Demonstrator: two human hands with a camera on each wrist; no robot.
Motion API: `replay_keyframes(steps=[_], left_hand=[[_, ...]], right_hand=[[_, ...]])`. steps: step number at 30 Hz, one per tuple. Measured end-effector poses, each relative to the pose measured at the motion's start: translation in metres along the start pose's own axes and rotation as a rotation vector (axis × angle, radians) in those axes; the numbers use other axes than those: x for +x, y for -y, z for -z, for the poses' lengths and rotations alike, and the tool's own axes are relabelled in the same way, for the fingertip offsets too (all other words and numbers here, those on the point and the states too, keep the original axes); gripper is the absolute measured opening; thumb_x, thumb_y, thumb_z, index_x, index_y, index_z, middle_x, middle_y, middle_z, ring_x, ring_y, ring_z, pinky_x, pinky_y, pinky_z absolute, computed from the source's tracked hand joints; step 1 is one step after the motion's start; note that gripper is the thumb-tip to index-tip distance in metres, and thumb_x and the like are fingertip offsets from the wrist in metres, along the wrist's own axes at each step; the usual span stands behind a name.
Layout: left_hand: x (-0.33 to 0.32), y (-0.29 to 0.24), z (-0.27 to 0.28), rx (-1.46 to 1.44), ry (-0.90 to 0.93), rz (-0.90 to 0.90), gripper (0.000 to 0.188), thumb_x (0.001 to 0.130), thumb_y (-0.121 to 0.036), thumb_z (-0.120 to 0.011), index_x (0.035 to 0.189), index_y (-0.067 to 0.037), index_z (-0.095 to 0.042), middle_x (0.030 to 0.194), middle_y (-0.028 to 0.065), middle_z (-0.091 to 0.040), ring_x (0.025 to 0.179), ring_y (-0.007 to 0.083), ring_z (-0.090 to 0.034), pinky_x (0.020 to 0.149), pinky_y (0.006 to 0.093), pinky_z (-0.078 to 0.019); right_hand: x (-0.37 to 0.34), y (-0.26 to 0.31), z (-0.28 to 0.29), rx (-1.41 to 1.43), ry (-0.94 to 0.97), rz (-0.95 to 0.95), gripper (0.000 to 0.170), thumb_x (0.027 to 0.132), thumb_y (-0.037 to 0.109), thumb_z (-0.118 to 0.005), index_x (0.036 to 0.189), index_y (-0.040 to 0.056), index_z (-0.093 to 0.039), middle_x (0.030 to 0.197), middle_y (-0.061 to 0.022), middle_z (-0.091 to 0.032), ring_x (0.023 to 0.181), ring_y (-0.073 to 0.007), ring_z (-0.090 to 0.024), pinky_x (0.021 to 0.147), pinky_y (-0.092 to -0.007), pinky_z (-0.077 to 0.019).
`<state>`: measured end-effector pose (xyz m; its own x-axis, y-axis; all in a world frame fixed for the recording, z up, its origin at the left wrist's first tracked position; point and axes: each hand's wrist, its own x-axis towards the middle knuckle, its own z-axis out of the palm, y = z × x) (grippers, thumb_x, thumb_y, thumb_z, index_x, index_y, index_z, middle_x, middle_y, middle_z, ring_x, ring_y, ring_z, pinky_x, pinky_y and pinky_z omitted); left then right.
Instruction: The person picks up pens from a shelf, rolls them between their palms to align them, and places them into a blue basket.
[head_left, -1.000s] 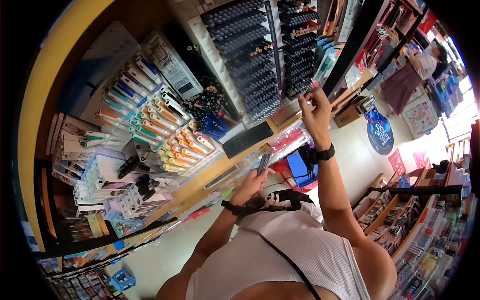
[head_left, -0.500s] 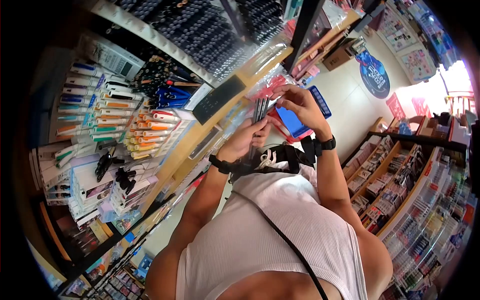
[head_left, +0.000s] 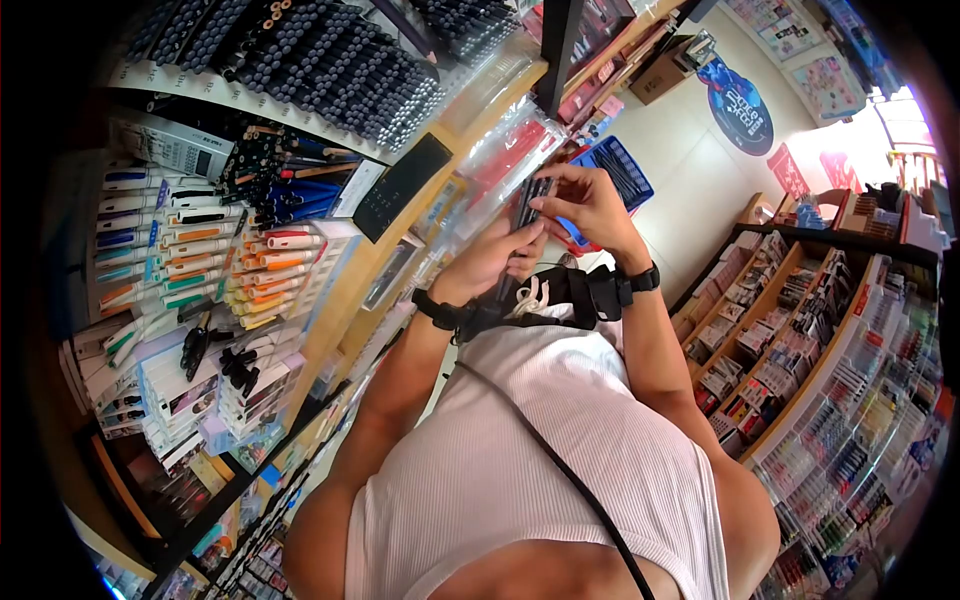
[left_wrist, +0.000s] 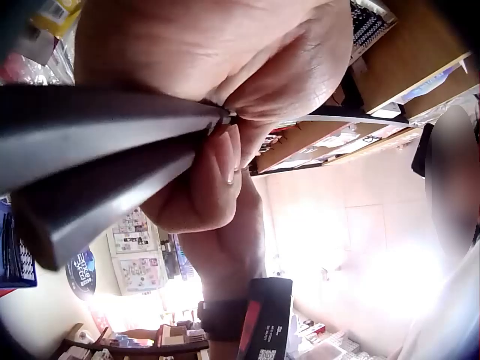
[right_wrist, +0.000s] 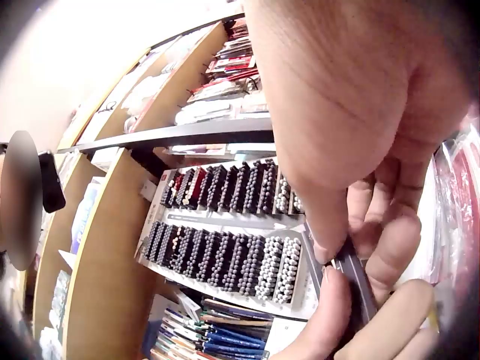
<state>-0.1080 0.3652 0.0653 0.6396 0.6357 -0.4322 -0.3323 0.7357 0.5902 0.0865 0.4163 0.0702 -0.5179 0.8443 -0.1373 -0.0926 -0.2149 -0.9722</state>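
Observation:
In front of the white ribbed top, my left hand (head_left: 488,264) holds a small bunch of dark pencils (head_left: 525,205) that point up and away from me. Its thumb lies along them with the fingers curled round. At their upper end my right hand (head_left: 592,208) pinches them between thumb and fingers. The left wrist view shows the faceted black pencils (left_wrist: 112,139) large and close, coming out of the left hand (left_wrist: 210,52). Seen from the right wrist, thumb and fingers of the right hand (right_wrist: 337,97) close on the dark shafts (right_wrist: 355,285), the other hand's fingers just below.
A tiered rack of dark pencils (head_left: 330,75) stands on the wooden shelf at upper left. Below it are white-bodied colour pens (head_left: 275,265) and a black panel (head_left: 402,188). A blue basket (head_left: 625,172) sits beyond the right hand. Stocked shelves (head_left: 770,350) line the right.
The right hand has come down from beside the pencil rack to the bunch in the left hand and now grips its upper end. The head view has shifted and turned.

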Motion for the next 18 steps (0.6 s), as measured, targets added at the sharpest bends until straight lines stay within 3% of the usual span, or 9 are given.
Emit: replay_keyframes(steps=[3,6,11,18], left_hand=[[0.001,0.000,-0.003,-0.005,0.020,-0.017,0.020,0.105,-0.028,-0.053,0.095,-0.011,-0.049,0.075,-0.0059,-0.036,0.059,0.0044,-0.034,0.053,0.0205,-0.0282],[-0.001,0.000,-0.006,-0.013,0.004,-0.018,0.021,0.105,-0.028,-0.053,0.095,-0.010,-0.049,0.076,-0.0049,-0.039,0.060,0.0046,-0.036,0.054,0.0203,-0.0305],[-0.006,0.002,-0.006,0.012,-0.014,-0.056,0.020,0.105,-0.026,-0.053,0.099,-0.007,-0.051,0.079,0.0005,-0.048,0.062,0.0065,-0.041,0.056,0.0205,-0.0359],[-0.011,0.004,-0.005,-0.051,0.011,-0.074,0.018,0.105,-0.024,-0.052,0.103,-0.006,-0.052,0.080,0.0023,-0.049,0.062,0.0079,-0.043,0.056,0.0222,-0.0377]], right_hand=[[-0.003,0.001,0.004,0.003,-0.037,0.004,0.024,0.090,0.004,-0.070,0.113,-0.0052,-0.067,0.062,0.0025,-0.057,0.053,-0.0035,-0.047,0.050,-0.0233,-0.0366],[-0.003,0.001,0.008,-0.021,-0.037,-0.018,0.024,0.090,0.004,-0.071,0.112,-0.0047,-0.069,0.068,0.0012,-0.064,0.058,-0.0030,-0.051,0.054,-0.0218,-0.0401],[-0.003,0.005,0.012,-0.071,-0.057,0.038,0.027,0.089,0.004,-0.072,0.114,-0.0043,-0.070,0.090,-0.0052,-0.074,0.079,-0.0053,-0.064,0.071,-0.0213,-0.0511],[-0.002,0.005,0.015,-0.058,-0.022,0.023,0.028,0.088,0.003,-0.072,0.116,-0.0036,-0.070,0.092,-0.0049,-0.074,0.080,-0.0061,-0.066,0.072,-0.0221,-0.0523]])
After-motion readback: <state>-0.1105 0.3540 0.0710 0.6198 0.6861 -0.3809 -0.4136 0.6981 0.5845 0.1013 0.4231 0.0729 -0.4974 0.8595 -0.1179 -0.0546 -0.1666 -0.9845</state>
